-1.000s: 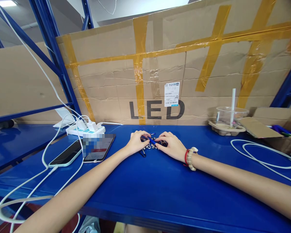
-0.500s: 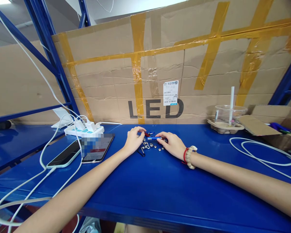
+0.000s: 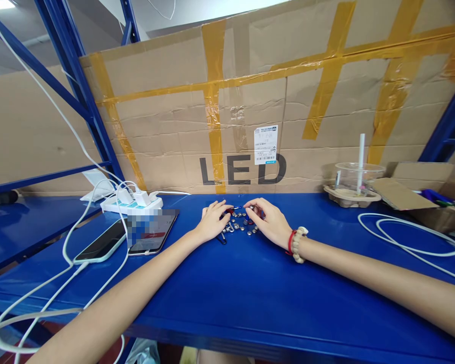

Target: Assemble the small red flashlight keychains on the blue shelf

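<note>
Small shiny metal pieces (image 3: 242, 229), several of them round, lie in a loose cluster on the blue tabletop (image 3: 235, 288) between my hands. My left hand (image 3: 212, 221) rests at the cluster's left side, fingers stretched out and a little apart over it. A dark, slim piece with a ring end (image 3: 223, 239) lies just below that hand. A blue-and-metal slim piece (image 3: 236, 208) lies beyond the left fingertips. My right hand (image 3: 268, 220) is at the right side, fingers bent and closed; something blue and reddish shows beneath them, but its kind is hidden.
To the left lie two phones (image 3: 101, 243) and a white power strip (image 3: 132, 205) with white cables. A clear plastic cup with a straw (image 3: 358, 179) stands in a cardboard holder at the right, beside an open carton (image 3: 436, 217) and a coiled white cable (image 3: 409, 253). Cardboard (image 3: 167, 136) walls the back.
My left hand has flattened, its fingers reaching out over the metal pieces. My right fingers have lifted and curled; the blue cylinder lying lengthwise at their tips no longer shows there.
</note>
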A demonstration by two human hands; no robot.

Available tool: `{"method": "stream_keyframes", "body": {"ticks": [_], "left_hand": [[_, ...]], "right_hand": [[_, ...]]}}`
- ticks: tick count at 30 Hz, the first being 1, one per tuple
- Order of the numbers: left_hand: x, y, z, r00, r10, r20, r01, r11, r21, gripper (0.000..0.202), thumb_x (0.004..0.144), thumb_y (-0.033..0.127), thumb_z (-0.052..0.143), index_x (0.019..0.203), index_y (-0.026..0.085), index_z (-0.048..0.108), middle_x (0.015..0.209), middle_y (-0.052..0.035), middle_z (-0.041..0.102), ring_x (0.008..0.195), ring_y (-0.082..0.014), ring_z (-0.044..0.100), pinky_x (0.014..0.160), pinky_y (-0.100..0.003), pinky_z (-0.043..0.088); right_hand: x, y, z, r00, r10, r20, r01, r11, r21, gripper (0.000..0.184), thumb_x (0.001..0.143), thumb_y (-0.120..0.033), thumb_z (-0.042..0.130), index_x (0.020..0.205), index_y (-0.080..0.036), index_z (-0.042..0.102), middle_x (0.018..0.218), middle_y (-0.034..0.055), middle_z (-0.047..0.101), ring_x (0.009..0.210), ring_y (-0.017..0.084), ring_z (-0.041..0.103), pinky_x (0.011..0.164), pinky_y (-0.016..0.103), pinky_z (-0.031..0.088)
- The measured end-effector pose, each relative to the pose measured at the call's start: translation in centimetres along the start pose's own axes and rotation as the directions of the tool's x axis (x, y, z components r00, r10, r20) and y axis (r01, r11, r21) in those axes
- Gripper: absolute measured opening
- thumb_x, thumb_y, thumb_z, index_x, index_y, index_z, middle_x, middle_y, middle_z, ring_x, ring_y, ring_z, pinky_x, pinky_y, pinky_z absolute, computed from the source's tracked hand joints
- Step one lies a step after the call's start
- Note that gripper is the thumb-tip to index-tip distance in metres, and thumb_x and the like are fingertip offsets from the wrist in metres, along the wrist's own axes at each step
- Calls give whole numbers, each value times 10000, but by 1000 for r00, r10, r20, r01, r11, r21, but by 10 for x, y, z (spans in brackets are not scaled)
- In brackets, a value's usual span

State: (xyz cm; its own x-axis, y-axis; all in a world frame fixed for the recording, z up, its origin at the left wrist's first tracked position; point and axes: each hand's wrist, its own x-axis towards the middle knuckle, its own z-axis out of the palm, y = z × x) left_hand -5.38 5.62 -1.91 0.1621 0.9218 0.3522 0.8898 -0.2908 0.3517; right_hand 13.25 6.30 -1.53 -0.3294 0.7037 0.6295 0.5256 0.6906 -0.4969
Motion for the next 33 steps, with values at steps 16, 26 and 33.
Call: {"method": "stream_keyframes", "body": {"ticks": [16,26,33], "left_hand": [[-5,6,-10,941,299,-158,-296,954,44,237,830,304,451,1039,268,557,1073,-10,546,1026,-177,460,891,-337,302],[-1,10,-14,911,173,-374,-300,901,-314,167,700,330,642,781,184,656,804,-17,630,776,-146,570,744,-265,421],[0,4,-16,891,6,-453,-161,939,-305,123,678,161,593,785,173,653,643,24,553,615,-100,513,621,-220,410]], "right_hand": [[-1,-2,-1,999,-34,-31,38,990,136,187,829,-305,458,932,-197,571,777,10,582,638,106,531,574,221,417],[0,-3,0,999,-35,33,27,975,221,197,822,-297,468,975,-200,546,796,12,588,670,119,552,553,227,432],[0,-2,1,998,35,60,-46,978,205,217,819,-261,446,1013,-214,530,859,13,593,689,112,560,544,218,431]]}}
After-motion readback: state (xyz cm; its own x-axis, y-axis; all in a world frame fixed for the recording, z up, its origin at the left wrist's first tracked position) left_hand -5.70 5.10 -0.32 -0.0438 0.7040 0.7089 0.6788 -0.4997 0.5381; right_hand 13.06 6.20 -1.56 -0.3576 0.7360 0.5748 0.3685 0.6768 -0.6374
